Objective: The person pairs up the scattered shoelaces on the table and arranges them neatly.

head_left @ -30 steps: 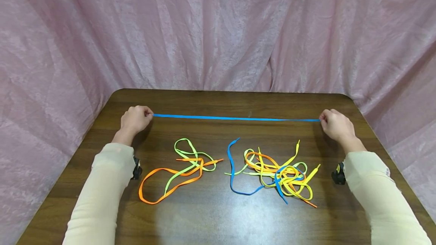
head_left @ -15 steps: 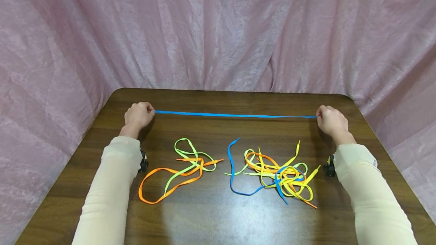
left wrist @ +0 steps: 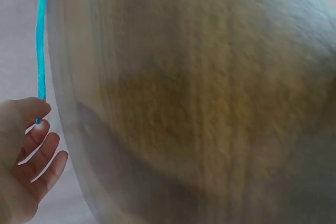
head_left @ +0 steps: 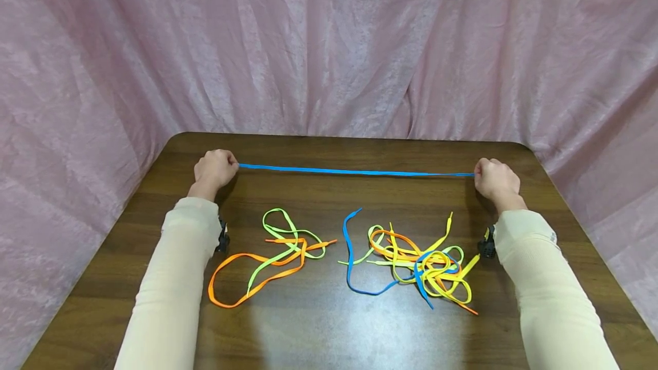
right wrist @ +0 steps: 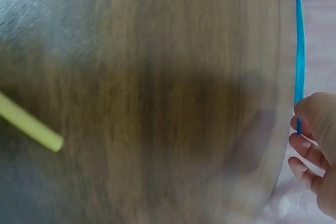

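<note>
A flat blue shoelace is stretched nearly straight across the far part of the table, between both hands. My left hand pinches its left end; in the left wrist view the thumb and index finger meet on the blue shoelace, the other fingers loosely bent. At the opposite end my right hand pinches it likewise, and a short blue tip pokes out below the fingers in the right wrist view, where the blue shoelace runs upward. Whether the lace touches the tabletop cannot be told.
Nearer on the wooden table lies an orange shoelace crossed with a green shoelace. Right of them is a tangle of yellow shoelaces, orange, green and another blue shoelace. A pink curtain hangs behind the table.
Both hands have moved away from the body toward the far table edge and slightly inward, carrying the blue shoelace with them. The laces lying on the table stay where they were.
</note>
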`<state>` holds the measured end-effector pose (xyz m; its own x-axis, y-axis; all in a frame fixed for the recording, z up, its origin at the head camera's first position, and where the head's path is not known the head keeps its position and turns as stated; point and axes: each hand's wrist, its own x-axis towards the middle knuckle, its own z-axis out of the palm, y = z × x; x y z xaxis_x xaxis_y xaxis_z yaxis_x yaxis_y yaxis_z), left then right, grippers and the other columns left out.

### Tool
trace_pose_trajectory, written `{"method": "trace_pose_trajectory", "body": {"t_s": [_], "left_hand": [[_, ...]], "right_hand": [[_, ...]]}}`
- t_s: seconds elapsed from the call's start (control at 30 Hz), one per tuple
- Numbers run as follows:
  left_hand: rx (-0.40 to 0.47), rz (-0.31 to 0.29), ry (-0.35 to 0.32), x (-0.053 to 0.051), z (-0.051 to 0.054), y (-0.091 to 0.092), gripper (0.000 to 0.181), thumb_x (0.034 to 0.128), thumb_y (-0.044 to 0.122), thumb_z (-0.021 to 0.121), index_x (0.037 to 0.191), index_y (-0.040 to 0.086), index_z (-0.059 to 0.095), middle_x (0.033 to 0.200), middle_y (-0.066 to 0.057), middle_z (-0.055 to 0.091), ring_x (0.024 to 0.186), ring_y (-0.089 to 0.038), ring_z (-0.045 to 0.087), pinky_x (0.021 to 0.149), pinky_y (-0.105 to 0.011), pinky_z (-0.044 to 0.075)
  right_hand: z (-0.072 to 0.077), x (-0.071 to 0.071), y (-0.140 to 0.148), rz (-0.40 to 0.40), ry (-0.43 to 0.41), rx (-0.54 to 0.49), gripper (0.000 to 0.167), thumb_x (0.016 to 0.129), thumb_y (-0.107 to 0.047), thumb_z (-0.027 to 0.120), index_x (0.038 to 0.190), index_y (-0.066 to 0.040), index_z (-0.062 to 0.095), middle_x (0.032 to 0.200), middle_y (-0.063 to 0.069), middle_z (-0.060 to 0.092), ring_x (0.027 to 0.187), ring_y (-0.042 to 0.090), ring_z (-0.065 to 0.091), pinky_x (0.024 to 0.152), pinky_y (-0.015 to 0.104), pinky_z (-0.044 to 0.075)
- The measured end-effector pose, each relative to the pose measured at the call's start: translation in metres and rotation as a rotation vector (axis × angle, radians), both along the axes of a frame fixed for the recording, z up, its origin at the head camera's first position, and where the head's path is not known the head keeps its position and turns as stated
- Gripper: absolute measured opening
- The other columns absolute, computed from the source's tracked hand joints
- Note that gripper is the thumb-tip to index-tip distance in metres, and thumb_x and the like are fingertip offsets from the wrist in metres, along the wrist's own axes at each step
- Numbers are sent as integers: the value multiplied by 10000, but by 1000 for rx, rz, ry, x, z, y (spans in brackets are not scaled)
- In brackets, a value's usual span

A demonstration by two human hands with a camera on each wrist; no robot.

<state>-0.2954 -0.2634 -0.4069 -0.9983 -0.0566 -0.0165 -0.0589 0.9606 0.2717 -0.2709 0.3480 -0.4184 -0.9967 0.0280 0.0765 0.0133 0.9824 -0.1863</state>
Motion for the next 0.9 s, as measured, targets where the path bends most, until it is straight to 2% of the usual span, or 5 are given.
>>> {"method": "trace_pose_trajectory", "body": {"t_s": [0.13, 0.5, 0.9], "left_hand": [[-5, 8, 7, -4, -1, 2, 183, 881, 193, 481, 862, 113, 645, 943, -110, 623, 790, -311, 570, 619, -433, 440], [-32, 23, -23, -6, -7, 6, 117, 831, 188, 525, 800, 119, 614, 934, -160, 621, 832, -379, 590, 617, -483, 453], [-60, 11, -80, -8, -12, 9, 134, 855, 185, 514, 773, 117, 595, 909, -146, 612, 827, -359, 583, 596, -454, 448]], "right_hand": [[2, -1, -2, -10, -22, -4, 138, 794, -93, 462, 889, -47, 551, 922, 188, 537, 873, 453, 543, 629, 555, 430], [-4, 1, -3, 1, -91, 17, 155, 818, -108, 437, 895, -46, 556, 947, 216, 546, 878, 468, 536, 623, 565, 436], [-9, 2, 1, -1, -131, 3, 101, 815, -106, 470, 870, -72, 547, 953, 199, 513, 882, 429, 523, 595, 526, 429]]}}
